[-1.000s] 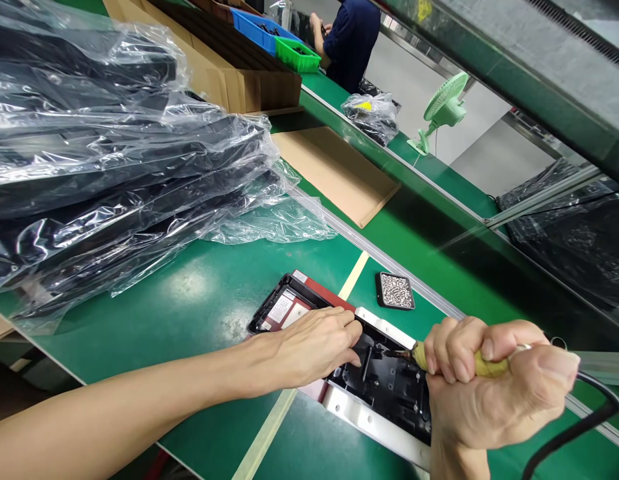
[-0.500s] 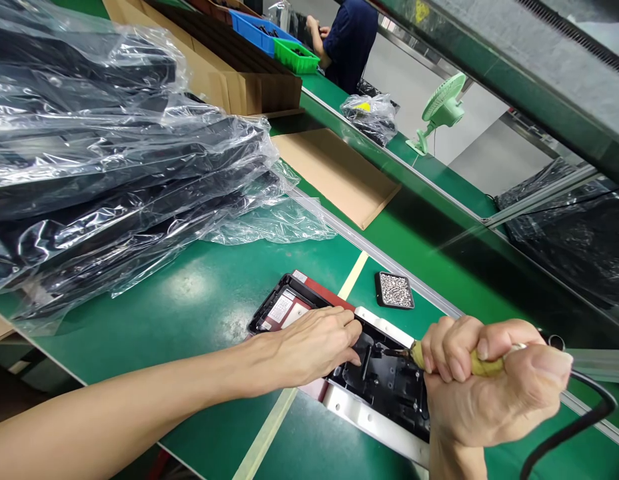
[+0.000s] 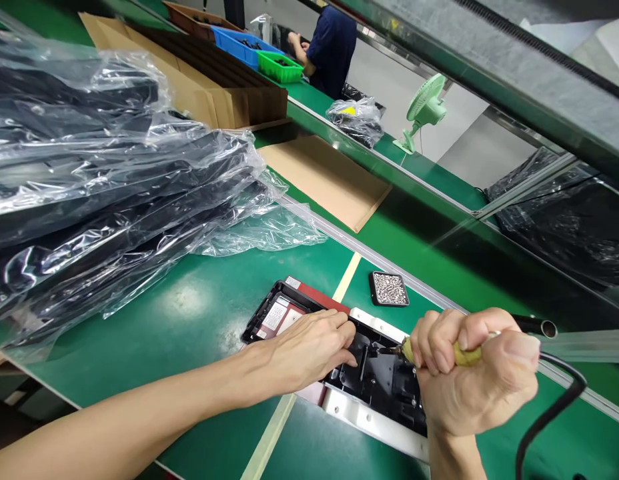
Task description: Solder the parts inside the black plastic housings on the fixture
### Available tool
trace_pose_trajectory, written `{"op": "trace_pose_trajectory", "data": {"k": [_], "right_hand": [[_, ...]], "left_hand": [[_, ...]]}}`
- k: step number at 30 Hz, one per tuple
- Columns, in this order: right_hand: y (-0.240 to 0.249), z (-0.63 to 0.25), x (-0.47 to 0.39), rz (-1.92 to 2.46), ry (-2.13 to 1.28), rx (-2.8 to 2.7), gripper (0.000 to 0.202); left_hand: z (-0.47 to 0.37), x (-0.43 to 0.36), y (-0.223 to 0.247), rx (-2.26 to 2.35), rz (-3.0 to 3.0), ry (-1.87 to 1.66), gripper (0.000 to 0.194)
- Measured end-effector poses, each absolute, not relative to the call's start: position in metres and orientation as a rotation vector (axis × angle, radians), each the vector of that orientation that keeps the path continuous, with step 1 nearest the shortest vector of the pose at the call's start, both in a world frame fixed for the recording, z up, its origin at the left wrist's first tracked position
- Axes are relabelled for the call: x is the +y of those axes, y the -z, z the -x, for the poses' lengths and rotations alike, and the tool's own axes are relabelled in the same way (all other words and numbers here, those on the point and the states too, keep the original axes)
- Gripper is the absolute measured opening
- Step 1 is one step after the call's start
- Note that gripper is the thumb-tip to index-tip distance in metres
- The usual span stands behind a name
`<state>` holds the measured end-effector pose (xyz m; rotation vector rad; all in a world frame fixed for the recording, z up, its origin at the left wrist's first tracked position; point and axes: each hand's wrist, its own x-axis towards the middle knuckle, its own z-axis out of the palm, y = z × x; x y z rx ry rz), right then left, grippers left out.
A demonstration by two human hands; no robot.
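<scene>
One long black plastic casing [image 3: 384, 381] between two white strips [image 3: 372, 419] lies near centre on the glossy green counter [image 3: 154, 340]. The left hand's [image 3: 312, 348] grip is half-curled over it, its hold unclear; the right hand's [image 3: 477, 390] is closed around one yellow-handled corded tool [image 3: 465, 356]. Print on the white label [image 3: 275, 316], left, is illegibly small. Far: one pale-green fan [image 3: 425, 101], three plastic bins [image 3: 234, 51], one co-worker [image 3: 334, 50].

own hands [image 3: 312, 352] 2 | tool [image 3: 408, 351] 1 | bins [image 3: 282, 73] 3 | fan [image 3: 425, 100] 1

The left hand [image 3: 312, 350] and right hand [image 3: 474, 380] are bare, as is the slender forearm [image 3: 154, 415] behind the left hand.
</scene>
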<state>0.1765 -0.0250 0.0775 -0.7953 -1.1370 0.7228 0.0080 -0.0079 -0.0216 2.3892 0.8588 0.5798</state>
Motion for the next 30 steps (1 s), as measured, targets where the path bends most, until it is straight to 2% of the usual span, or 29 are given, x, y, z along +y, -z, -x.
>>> {"op": "trace_pose_trajectory", "data": {"k": [9,30], "right_hand": [[-0.081,-0.169,-0.027,0.833,-0.721,-1.057,0.043],[-0.080,-0.167,-0.029,0.801,-0.730,-1.045,0.045]], "left_hand": [[-0.010,-0.007,0.010,0.913,-2.341,-0.465,0.022],[-0.010,-0.008,0.010,0.915,-2.320,-0.489,0.021]]}}
